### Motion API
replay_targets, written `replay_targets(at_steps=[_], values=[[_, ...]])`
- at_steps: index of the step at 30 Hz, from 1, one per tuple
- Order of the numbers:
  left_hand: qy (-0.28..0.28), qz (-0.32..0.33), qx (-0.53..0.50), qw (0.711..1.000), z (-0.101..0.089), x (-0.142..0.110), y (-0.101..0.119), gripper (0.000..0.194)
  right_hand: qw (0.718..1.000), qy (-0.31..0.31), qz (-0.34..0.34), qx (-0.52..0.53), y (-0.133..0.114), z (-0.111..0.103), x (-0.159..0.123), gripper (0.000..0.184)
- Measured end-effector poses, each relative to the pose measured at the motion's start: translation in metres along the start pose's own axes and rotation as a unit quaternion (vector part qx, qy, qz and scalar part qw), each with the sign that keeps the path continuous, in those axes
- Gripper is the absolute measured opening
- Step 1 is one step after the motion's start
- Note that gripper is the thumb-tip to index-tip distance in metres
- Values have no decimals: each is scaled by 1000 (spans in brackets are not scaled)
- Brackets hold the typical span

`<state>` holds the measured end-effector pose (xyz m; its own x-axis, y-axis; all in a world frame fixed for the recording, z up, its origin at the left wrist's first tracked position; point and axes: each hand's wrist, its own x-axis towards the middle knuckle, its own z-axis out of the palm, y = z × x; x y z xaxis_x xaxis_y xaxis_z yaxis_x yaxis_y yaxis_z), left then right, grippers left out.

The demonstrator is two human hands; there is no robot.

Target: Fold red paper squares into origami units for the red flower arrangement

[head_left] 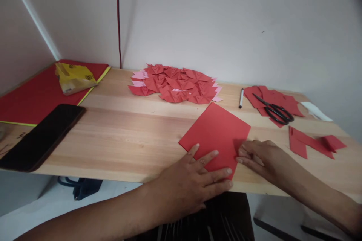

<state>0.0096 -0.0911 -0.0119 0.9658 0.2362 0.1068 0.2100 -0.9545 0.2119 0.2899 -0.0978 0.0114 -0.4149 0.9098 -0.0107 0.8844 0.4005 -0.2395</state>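
Observation:
A sheet of red paper (217, 131) lies turned cornerwise on the wooden table near its front edge. My left hand (195, 180) rests flat on the lower part of the sheet, its fingers spread. At the sheet's right edge, my right hand (257, 156) is closed, thumb and fingers pinching the paper there. The sheet's near corner is partly hidden under my left hand.
Folded red and pink paper pieces (178, 84) lie at the back. To the right are a white pen (241, 98), black-handled scissors (275, 112), red paper pieces (285, 99) and scraps (311, 141). A phone (42, 135) and a yellow packet (75, 77) sit left.

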Motion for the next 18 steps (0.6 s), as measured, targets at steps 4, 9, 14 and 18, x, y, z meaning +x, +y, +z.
replay_targets(at_steps=[4, 9, 14, 18], values=[[-2, -1, -10, 1000, -1, 0, -1, 66, 999, -31, 38, 21, 11, -3, 5, 29], [3, 0, -18, 1000, -2, 0, -1, 61, 995, -34, 78, 48, 24, -6, 9, 33], [2, -4, -14, 1000, -2, 0, -1, 57, 991, -37, 117, 53, 40, -13, 15, 40], [-1, -2, -14, 1000, -1, 0, -2, 58, 992, -26, 120, 39, 53, -18, 21, 44]])
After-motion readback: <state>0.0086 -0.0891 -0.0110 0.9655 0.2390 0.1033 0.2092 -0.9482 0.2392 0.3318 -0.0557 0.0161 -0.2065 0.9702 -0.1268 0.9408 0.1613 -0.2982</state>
